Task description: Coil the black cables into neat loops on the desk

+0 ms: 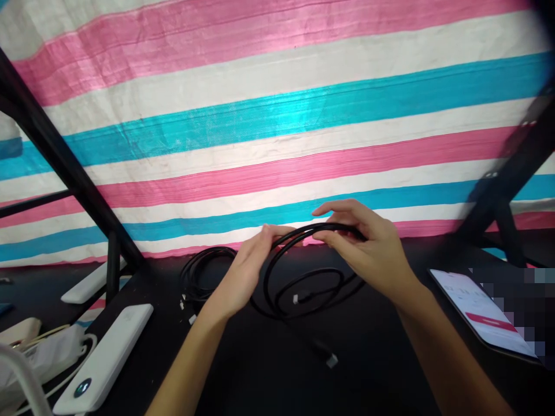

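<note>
Against one striped tarp (277,115), two white power banks (106,358) and one phone (481,312) lie on the black table (373,358), where two black cables show: one coiled (202,277), one glossy looped USB cable (303,289) pinched mid-table by the left hand (247,266) and right hand (368,242).

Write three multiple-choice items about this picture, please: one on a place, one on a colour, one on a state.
1. Where does the white power bank lie?
A. lower left of the table
B. beside the tablet
C. under the hands

2. What colour is the cable in the hands?
A. white
B. black
C. pink

3. How does the cable hang?
A. straight
B. knotted
C. in loops

Answers:
1. A: it lies at the lower left on the dark table, far from the tablet at the right.
2. B: the cord is black; only its plug tips are light.
3. C: the left hand and right hand hold it in round loops.
</note>
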Demonstrator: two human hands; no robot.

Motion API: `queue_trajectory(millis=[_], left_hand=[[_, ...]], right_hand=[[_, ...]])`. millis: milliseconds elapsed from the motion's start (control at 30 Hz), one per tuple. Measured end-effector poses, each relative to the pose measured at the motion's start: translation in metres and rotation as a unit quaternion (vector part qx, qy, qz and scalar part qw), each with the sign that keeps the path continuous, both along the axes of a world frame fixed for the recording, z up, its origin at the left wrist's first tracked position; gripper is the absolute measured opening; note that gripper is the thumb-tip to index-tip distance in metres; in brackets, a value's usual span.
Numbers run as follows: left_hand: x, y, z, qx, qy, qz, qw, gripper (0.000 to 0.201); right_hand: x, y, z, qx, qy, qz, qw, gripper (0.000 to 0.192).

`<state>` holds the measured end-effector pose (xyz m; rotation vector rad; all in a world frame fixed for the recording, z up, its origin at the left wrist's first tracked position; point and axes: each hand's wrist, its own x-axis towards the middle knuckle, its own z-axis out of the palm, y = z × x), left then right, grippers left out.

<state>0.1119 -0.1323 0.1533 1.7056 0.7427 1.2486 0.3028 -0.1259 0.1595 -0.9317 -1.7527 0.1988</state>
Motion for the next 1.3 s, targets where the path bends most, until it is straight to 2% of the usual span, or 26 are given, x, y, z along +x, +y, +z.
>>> queue_trajectory(millis=[100, 200, 267, 367, 500, 633, 733, 867, 967, 1067, 1200, 1300], left_hand=[[-0.006, 0.014, -0.010, -0.146, -0.035, -0.070, 0.986, 0.056], [-0.013, 0.029, -0.022, -0.276, -0.001, -0.182, 0.944, 0.062], [-0.015, 0.035, -0.027, -0.304, 0.028, -0.245, 0.920, 0.063], [-0.011, 0.034, -0.027, -0.282, 0.075, -0.272, 0.917, 0.054], [-0.004, 0.027, -0.024, -0.243, 0.093, -0.238, 0.936, 0.038], [-0.003, 0.027, -0.023, -0.267, 0.001, -0.168, 0.949, 0.040], [-0.004, 0.025, -0.019, -0.263, -0.036, -0.140, 0.954, 0.048], [-0.003, 0.015, -0.009, -0.230, -0.042, -0.175, 0.956, 0.064], [-0.002, 0.005, -0.004, -0.195, 0.001, -0.181, 0.964, 0.049], [0.000, -0.002, -0.003, -0.171, 0.043, -0.112, 0.978, 0.032], [0.000, -0.002, 0.000, -0.149, -0.003, -0.004, 0.989, 0.027], [-0.002, -0.002, 0.006, -0.124, -0.040, 0.033, 0.991, 0.028]], right_hand=[[0.003, 0.000, 0.001, 0.018, 0.006, -0.017, 1.000, 0.016], [0.003, -0.002, 0.003, 0.041, 0.028, -0.044, 0.998, 0.011], [0.002, -0.004, 0.004, 0.052, 0.041, -0.061, 0.996, 0.010], [0.002, -0.002, 0.004, 0.052, 0.043, -0.059, 0.996, 0.010], [0.003, 0.002, 0.002, 0.030, 0.011, 0.003, 0.999, 0.010], [0.004, 0.003, 0.002, 0.009, -0.037, 0.065, 0.997, 0.011], [0.004, 0.004, 0.004, 0.018, -0.038, 0.079, 0.996, 0.009], [0.004, 0.006, 0.004, 0.029, -0.029, 0.075, 0.996, 0.005], [0.000, 0.006, 0.003, 0.029, -0.037, 0.065, 0.997, 0.007], [-0.004, 0.007, 0.001, 0.024, -0.045, 0.069, 0.996, 0.009], [-0.006, 0.010, -0.004, 0.016, -0.046, 0.076, 0.996, 0.018], [-0.006, 0.015, -0.008, -0.005, -0.047, 0.052, 0.998, 0.025]])
